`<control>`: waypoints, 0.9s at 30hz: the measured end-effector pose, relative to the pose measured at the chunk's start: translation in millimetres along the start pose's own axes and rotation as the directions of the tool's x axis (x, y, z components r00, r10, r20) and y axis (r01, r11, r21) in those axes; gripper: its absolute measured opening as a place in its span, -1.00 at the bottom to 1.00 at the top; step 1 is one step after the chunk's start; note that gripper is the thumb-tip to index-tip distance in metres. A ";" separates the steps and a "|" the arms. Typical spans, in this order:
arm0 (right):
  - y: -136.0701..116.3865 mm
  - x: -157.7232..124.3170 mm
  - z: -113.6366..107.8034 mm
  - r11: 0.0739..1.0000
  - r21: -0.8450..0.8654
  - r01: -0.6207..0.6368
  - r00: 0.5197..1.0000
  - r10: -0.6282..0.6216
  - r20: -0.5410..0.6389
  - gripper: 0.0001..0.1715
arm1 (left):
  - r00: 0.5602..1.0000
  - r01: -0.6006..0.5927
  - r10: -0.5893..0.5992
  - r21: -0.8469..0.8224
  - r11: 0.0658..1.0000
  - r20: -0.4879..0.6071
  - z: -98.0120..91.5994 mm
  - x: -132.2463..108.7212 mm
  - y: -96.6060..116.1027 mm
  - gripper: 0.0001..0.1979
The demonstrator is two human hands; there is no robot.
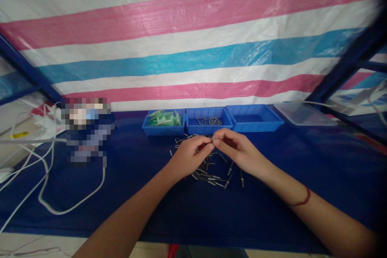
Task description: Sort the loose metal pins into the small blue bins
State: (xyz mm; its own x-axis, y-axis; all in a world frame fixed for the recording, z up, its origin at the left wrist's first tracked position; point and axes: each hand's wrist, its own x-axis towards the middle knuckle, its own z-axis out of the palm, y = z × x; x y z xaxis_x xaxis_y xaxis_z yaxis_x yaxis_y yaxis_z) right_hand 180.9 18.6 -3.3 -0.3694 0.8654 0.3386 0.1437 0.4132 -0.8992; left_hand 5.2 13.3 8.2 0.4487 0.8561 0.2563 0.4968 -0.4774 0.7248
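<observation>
My left hand (pixel 193 155) and my right hand (pixel 237 149) meet fingertip to fingertip over a loose pile of blind rivets (pixel 208 177). Between my right thumb and forefinger a small grey metal piece (pixel 213 139) shows; most of it is covered by the fingers. The left thumb and fingers are closed in a pinch right beside it, and what they hold is hidden. The rivets have silver heads and thin dark stems, scattered on the dark blue table (pixel 145 209). Several more rivets (pixel 213 121) lie in the middle blue bin (pixel 193 129) behind my hands.
Left of that bin stands a blue bin (pixel 163 130) of green and white packets (pixel 165 118); another blue bin (pixel 256 125) adjoins on the right. A clear plastic lid (pixel 302 114) lies farther right. White cables (pixel 75 205) loop across the left. A striped sheet (pixel 181 60) hangs behind.
</observation>
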 end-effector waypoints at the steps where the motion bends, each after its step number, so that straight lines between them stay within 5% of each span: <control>1: 0.2 -0.2 0.3 1.000 -0.004 -0.005 1.000 0.005 -0.012 -0.79 | 1.000 0.007 -0.007 -0.004 1.000 -0.001 0.4 0.1 0.1 -0.75; 7: 0.8 -1.1 -0.7 0.988 -0.154 0.029 0.993 -0.046 -0.112 -0.79 | 1.000 0.007 -0.007 -0.004 1.000 -0.017 5.9 0.1 -2.8 -0.74; 14: -3.0 -1.3 -2.0 0.946 -0.286 0.153 0.980 -0.183 -0.082 -0.81 | 1.000 -0.006 0.006 -0.047 0.999 0.000 8.1 0.8 -8.7 -0.78; 20: -0.7 0.8 -6.4 0.903 -0.394 0.172 0.963 -0.239 -0.125 -0.83 | 0.992 0.031 -0.041 -0.089 0.996 -0.119 4.5 2.8 -10.6 -0.82; 27: 3.8 2.4 -8.4 0.851 -0.478 0.218 0.962 -0.271 -0.043 -0.80 | 0.977 0.030 -0.034 -0.024 0.999 -0.211 4.6 2.1 -9.0 -0.82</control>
State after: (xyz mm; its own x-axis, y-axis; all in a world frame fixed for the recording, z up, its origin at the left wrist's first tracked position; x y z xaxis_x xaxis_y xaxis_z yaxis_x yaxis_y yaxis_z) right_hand 188.2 24.6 -3.6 -0.3549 0.7325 0.5809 0.4805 0.6759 -0.5588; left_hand 5.1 18.5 -0.7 0.2646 0.8945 0.3604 0.4919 -0.4466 0.7474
